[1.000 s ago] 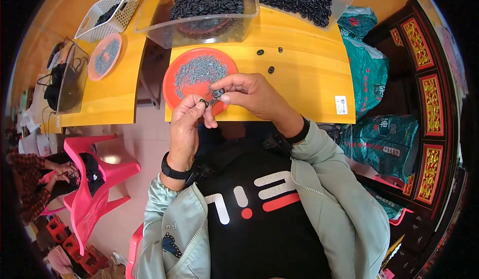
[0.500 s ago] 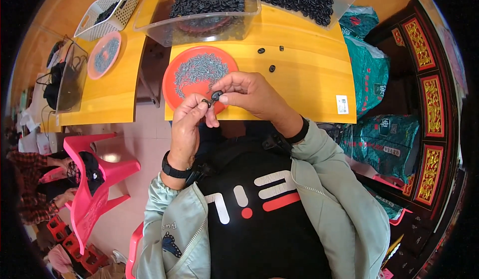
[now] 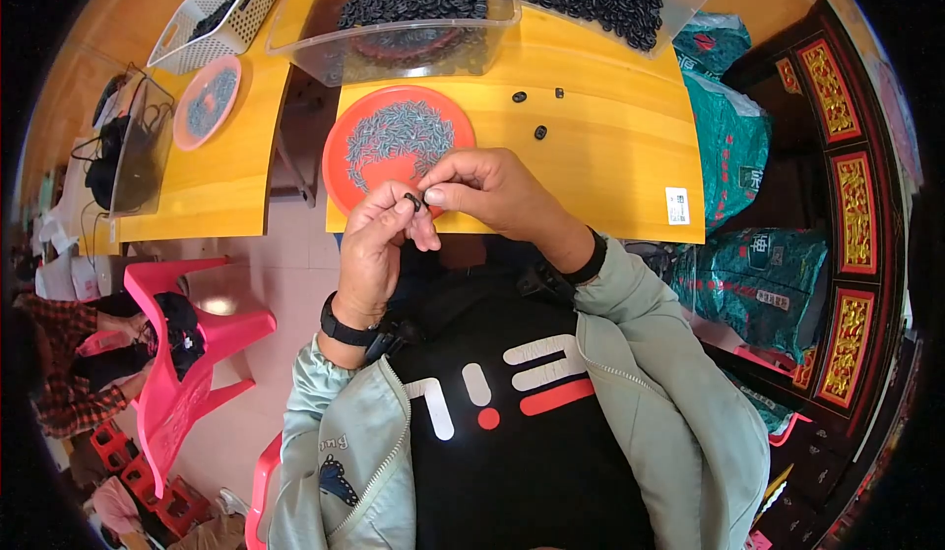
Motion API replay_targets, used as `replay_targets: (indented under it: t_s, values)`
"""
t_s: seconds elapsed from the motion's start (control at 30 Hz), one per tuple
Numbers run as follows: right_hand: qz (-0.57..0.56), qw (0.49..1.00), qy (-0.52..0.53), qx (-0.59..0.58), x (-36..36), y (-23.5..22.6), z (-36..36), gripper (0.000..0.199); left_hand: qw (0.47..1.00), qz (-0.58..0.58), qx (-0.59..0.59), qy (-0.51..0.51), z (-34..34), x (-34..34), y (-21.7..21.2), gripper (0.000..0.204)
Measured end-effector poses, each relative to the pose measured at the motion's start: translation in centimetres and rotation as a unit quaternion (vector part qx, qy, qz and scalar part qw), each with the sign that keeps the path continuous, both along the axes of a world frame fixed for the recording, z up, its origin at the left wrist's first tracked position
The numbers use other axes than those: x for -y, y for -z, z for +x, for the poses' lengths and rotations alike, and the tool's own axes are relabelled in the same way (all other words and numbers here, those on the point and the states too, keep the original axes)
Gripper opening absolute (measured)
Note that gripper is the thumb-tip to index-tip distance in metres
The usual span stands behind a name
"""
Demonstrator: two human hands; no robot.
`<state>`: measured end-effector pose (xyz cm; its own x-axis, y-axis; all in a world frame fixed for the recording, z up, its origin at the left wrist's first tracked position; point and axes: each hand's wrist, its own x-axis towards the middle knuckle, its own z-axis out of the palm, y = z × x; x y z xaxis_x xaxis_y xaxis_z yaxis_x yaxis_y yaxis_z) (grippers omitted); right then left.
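1. Head view shows both hands meeting over the near edge of the yellow bench (image 3: 610,147): the left hand (image 3: 379,245) and the right hand (image 3: 482,191) pinch together one small black part (image 3: 413,201) between their fingertips.
2. Just behind the hands lies a round red plate (image 3: 345,156) covered with thin grey pins.
3. Farther back stand two clear plastic tubs (image 3: 394,43), each heaped with black ring-shaped pieces.
4. Three loose black pieces (image 3: 539,132) lie on the bare wood to the right of the plate, apart from each other.
5. On a second bench at the left I see a pink plate (image 3: 207,102) and a white mesh basket (image 3: 212,14).
6. Open wood remains at the right of the bench; a gap separates the two benches.
7. A pink plastic chair (image 3: 187,353) stands on the floor at the left, and green sacks (image 3: 748,147) are at the right.
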<state>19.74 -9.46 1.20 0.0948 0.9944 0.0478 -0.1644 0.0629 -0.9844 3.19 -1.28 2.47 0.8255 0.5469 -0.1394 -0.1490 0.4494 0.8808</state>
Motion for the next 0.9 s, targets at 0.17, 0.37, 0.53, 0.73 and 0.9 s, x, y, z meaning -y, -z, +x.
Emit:
replay_targets:
  t_s: [0.17,0.37,0.53,0.73,0.9]
  values:
    - [-0.022,0.993,0.026,-0.112,-0.13,-0.34,-0.57,0.015,1.000,-0.007,0.008,0.008,0.07,0.15,0.29,0.020]
    - [-0.014,0.996,0.003,-0.085,0.11,0.16,-0.34,0.027,0.999,-0.028,0.020,-0.018,0.14,0.15,0.56,0.019]
    - [-0.022,0.997,0.005,-0.080,0.07,0.36,-0.24,0.027,0.998,-0.045,0.036,-0.025,0.16,0.24,0.49,0.019]
    - [-0.017,0.996,0.012,-0.088,0.12,0.15,-0.33,0.027,0.997,-0.052,0.051,-0.016,0.00,0.01,0.82,0.019]
    - [-0.008,0.996,0.022,-0.088,0.09,0.23,-0.48,0.024,0.996,-0.058,0.065,-0.020,-0.02,-0.05,0.99,0.020]
